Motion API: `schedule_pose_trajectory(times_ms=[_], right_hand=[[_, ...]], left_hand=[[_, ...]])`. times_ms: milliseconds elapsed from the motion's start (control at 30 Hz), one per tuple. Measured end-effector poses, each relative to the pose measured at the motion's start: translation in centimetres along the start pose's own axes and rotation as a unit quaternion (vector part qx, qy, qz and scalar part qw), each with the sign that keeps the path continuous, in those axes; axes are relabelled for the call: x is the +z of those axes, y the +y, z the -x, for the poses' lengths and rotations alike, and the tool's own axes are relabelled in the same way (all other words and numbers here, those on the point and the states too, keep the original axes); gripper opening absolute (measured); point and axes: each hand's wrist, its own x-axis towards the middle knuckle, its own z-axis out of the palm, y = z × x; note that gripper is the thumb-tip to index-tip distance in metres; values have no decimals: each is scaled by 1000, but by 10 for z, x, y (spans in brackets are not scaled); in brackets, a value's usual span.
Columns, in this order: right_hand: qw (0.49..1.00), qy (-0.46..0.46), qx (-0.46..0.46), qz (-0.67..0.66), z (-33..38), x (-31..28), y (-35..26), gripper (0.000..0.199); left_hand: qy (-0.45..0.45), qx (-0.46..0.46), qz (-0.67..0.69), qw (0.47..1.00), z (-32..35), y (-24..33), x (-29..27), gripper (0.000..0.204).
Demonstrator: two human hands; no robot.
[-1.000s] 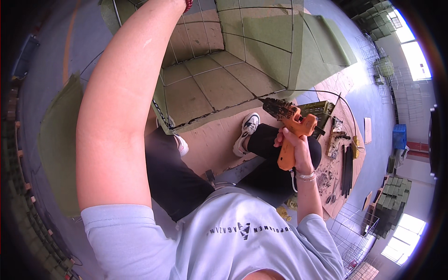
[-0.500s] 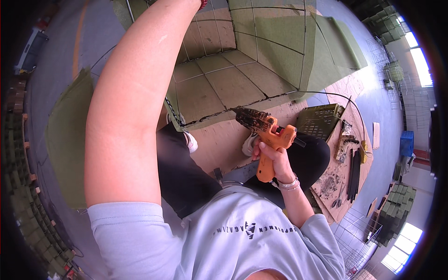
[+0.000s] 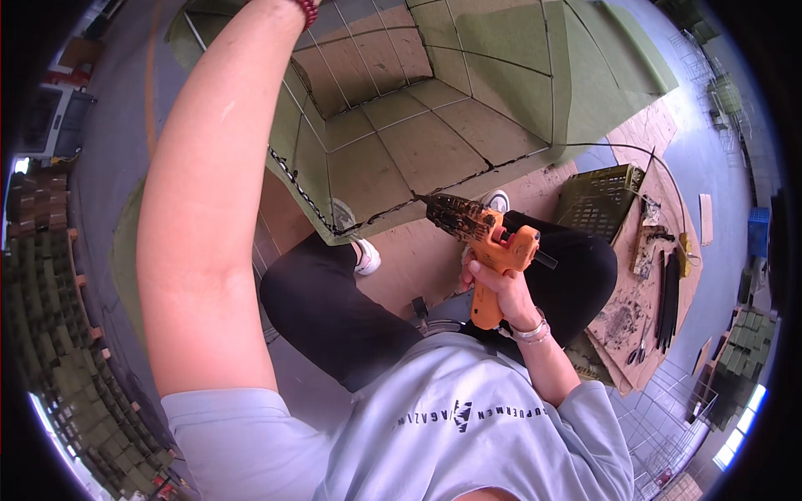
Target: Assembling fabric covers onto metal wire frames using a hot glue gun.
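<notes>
My right hand (image 3: 506, 290) is closed round the handle of an orange glue gun (image 3: 487, 242). Its front is caked in black, and a black stick pokes out of the back. The nozzle meets the near edge of a wire-frame box (image 3: 386, 138) lined with green fabric (image 3: 493, 79); whether it touches, I cannot tell. Black glue (image 3: 301, 188) runs along that edge and around its near left corner. My left arm reaches up past the box's left side. A red bead bracelet shows at its wrist, and the hand itself is cut off by the top of the picture.
A green plastic crate (image 3: 597, 196) stands right of my knee. Beside it, stained cardboard (image 3: 614, 330) holds black glue sticks (image 3: 668, 292) and scissors (image 3: 637, 351). A black cord (image 3: 618, 145) arcs past the crate. Stacked green goods (image 3: 58, 334) line the far left.
The view has shifted, so the box and floor items sit differently in it. The glue gun stays in my right hand, its nozzle still at the box's near edge.
</notes>
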Motion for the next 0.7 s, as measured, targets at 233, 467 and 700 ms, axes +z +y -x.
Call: schedule_pose_trajectory(times_ms=[233,467,700], right_hand=[[995,-88,54,-7,-12,21,1,18],[987,-138,83,-4,-35,58,14,19],[985,-148,90,14,-42,69,9,19]], left_hand=[[-2,-1,-7,1000,-2,-3,4,97],[-13,4,-3,1000,1,1,-2,97],[-7,3,0,1000,4,1,-2,96]])
